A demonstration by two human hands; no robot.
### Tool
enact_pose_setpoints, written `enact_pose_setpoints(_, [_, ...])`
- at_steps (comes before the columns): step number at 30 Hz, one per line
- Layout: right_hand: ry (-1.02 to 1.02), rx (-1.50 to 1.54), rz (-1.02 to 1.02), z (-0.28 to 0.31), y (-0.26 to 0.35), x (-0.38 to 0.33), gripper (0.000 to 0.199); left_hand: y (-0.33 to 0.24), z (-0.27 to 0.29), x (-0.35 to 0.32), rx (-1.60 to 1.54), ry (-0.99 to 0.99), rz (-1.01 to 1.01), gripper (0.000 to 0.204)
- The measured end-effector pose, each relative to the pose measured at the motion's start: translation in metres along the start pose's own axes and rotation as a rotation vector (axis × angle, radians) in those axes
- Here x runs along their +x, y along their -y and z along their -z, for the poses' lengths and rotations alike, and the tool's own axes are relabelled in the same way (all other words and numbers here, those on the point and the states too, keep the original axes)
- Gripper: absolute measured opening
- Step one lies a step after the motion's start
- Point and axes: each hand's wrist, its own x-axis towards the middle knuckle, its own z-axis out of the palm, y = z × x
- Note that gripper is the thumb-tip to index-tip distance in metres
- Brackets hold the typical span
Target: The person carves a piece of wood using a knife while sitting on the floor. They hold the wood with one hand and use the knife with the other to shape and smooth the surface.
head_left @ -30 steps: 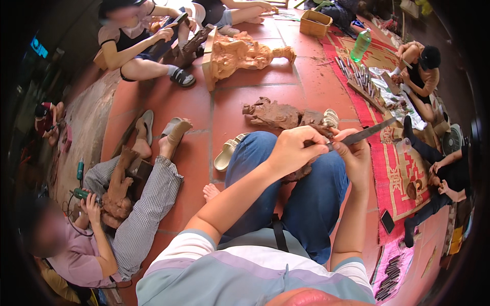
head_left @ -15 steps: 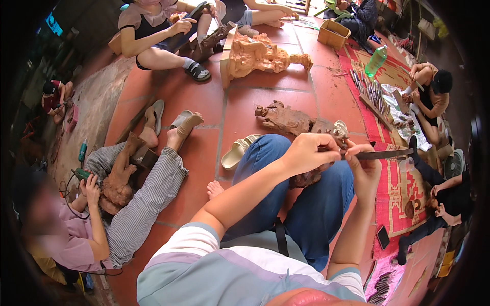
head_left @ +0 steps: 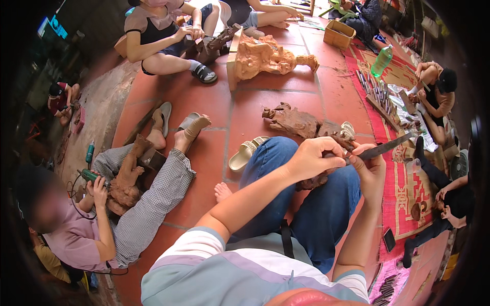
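Above my knees, my left hand [head_left: 315,160] is closed in a pinch at the near end of a dark flat strip [head_left: 385,147]. The fingers of my right hand [head_left: 368,171] grip the same strip a little further along, and its free end sticks out to the right, slanting upward. Whether the strip is stiff or bendable I cannot tell. Just beyond and beneath my hands lies a dark brown carved wood piece [head_left: 292,120]. Part of it shows between my knees under my left hand; my hands cover its middle.
Left of me a person holds a green power tool [head_left: 89,176] against a wooden carving [head_left: 125,186]. A large orange-brown statue [head_left: 265,58] lies ahead on the tiles. Rows of chisels [head_left: 376,92], a green bottle [head_left: 382,61] and a phone [head_left: 389,239] are to the right. A sandal [head_left: 245,154] sits by my knee.
The strip's free end has tilted upward, and my right hand has turned with it. The whole view has shifted slightly. The person ahead at the left has lowered their hands onto a dark carving.
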Motion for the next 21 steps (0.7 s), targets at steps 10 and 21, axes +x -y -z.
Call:
enact_pose_setpoints(10, [-0.018, 0.008, 0.023, 0.001, -0.009, -0.002, 0.010, 0.000, 0.008, 0.001, -0.053, 0.066, 0.081, 0.007])
enact_pose_setpoints(21, [-0.011, -0.058, 0.010, -0.005, 0.002, 0.011, 0.010, -0.004, 0.009, 0.005, 0.096, -0.013, 0.181, 0.009])
